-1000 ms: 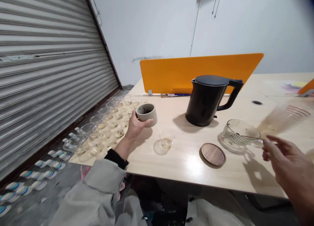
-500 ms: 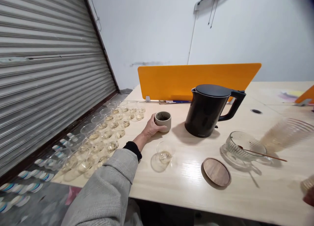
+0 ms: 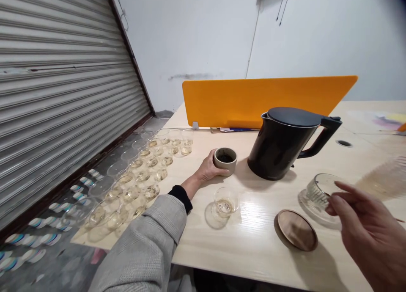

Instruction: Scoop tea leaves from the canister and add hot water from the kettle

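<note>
My left hand (image 3: 213,167) is wrapped round the side of a small grey-beige ceramic cup (image 3: 229,166) standing on the table, with dark matter inside. Just in front of it sits a clear plastic cup (image 3: 226,203) with a little pale yellow liquid. At the right, my right hand (image 3: 369,230) hovers by a ribbed glass bowl (image 3: 321,185), covering its right part. Its fingers are bent and partly apart, and I see nothing held in them. The end of a thin brown stick (image 3: 399,219) shows beyond this hand. A round wooden saucer (image 3: 297,229) lies nearby.
A black electric kettle (image 3: 279,146) stands behind the bowl, before an orange divider (image 3: 234,103). Rows of clear plastic cups (image 3: 142,173) with pale liquid fill the table's left edge. White-lidded containers (image 3: 50,239) stand on the floor. Stacked clear cups (image 3: 385,177) lie far right.
My right hand has come in from the right edge to beside the glass bowl. My left hand keeps its hold on the ceramic cup. The whole view has shifted slightly.
</note>
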